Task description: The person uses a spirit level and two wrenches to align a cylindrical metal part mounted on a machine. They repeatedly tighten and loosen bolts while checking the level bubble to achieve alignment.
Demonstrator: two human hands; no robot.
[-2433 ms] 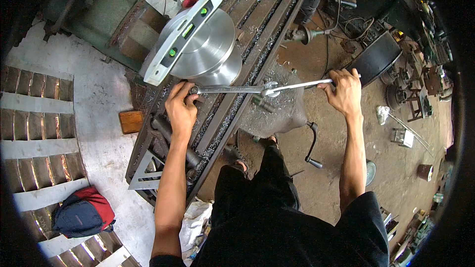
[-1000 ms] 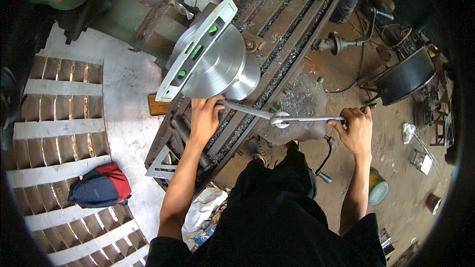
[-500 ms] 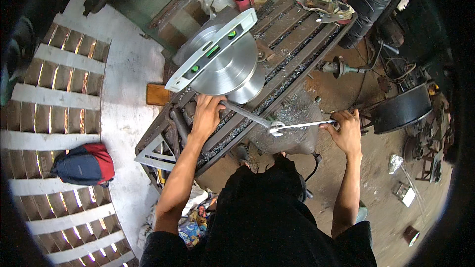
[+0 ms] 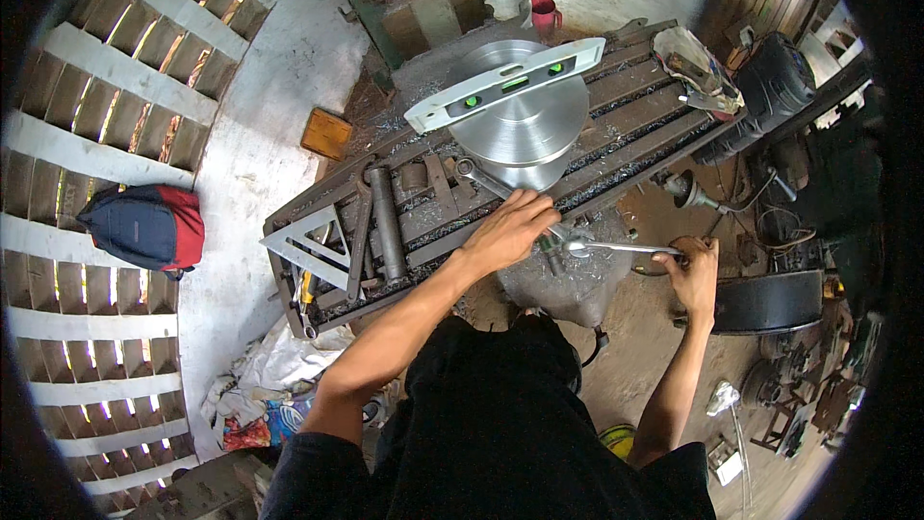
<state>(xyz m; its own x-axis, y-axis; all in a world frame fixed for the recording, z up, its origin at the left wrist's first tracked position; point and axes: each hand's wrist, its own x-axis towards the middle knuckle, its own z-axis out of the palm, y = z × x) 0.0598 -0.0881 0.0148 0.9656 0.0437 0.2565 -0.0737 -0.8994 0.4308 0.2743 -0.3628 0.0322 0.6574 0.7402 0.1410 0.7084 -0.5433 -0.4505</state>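
My left hand is closed round a combination wrench at the front edge of the slotted machine table. The wrench's ring end points away over the table; its other end is hidden by my fingers. In my right hand is the end of a second, shiny wrench, whose head reaches left, close to my left fingers. Whether the two wrenches touch, I cannot tell. Beyond my left hand a turned, stepped metal disc sits on the table, with a pale spirit level lying across its top.
A triangular square, a steel bar and other tools lie at the table's left end. Metal chips fill the slots. Above hangs a drill bit; a red mug stands behind. A black round drum is at right.
My view has turned, so the table sits farther right. My left hand has shifted along its wrench toward the right-hand wrench, uncovering the ring end. My right hand still grips its wrench.
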